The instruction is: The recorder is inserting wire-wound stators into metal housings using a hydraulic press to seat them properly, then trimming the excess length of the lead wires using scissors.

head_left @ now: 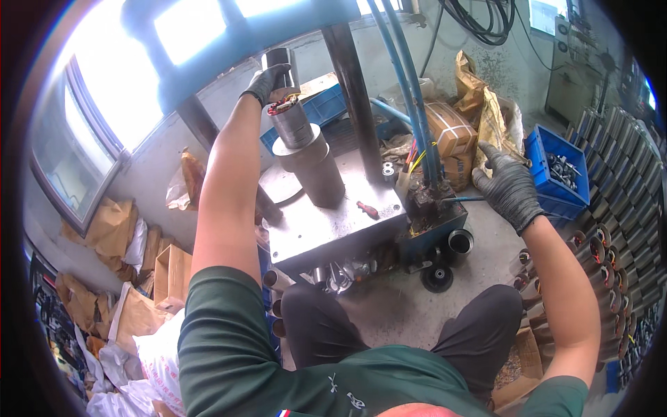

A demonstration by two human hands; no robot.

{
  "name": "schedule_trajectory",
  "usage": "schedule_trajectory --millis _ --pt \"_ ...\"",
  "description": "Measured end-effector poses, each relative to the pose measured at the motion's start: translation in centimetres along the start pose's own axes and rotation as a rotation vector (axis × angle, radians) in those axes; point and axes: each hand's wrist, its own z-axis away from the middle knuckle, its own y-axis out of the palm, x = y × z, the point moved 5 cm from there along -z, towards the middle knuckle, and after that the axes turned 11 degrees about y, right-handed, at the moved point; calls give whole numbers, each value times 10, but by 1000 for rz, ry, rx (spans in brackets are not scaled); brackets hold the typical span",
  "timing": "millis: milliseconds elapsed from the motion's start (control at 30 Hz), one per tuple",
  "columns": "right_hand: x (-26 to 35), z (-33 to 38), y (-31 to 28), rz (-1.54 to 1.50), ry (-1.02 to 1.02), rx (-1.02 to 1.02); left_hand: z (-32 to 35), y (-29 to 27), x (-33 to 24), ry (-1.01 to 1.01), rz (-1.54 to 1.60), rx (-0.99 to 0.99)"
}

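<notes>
My left hand (262, 85), in a dark grey glove, closes round a shiny metal cylinder (280, 64) above the press table. Right below it stands a metal motor housing (292, 128) with red and yellow wires at its top end. That housing rests on a round stepped fixture (313, 167) on the steel press table (292, 240). My right hand (511, 187), gloved too, is open with fingers apart. It is beside the end of a blue lever (462, 199); whether it touches the lever I cannot tell. A reddish-brown handled tool (367, 209) lies on the table.
Dark press columns (352, 90) rise from the table. Blue hoses (410, 90) run down to a greasy valve block (424, 198). At right are a blue crate (556, 170) of metal parts and stacked metal tubes (604, 278). Cartons and bags (139, 313) lie at left.
</notes>
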Motion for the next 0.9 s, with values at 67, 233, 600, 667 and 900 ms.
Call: schedule_trajectory --millis 67,233,600,667,900 --pt "18 -1 -3 4 -17 27 -14 -27 -19 112 -181 253" --pt "-5 0 -2 80 72 65 52 73 -25 219 -337 363" --pt "14 6 19 169 -26 287 53 26 -29 363 -504 214" --pt "15 10 17 159 -17 301 63 22 -25 390 -347 149" --pt "26 24 16 173 -65 326 86 -3 -10 493 -111 46"
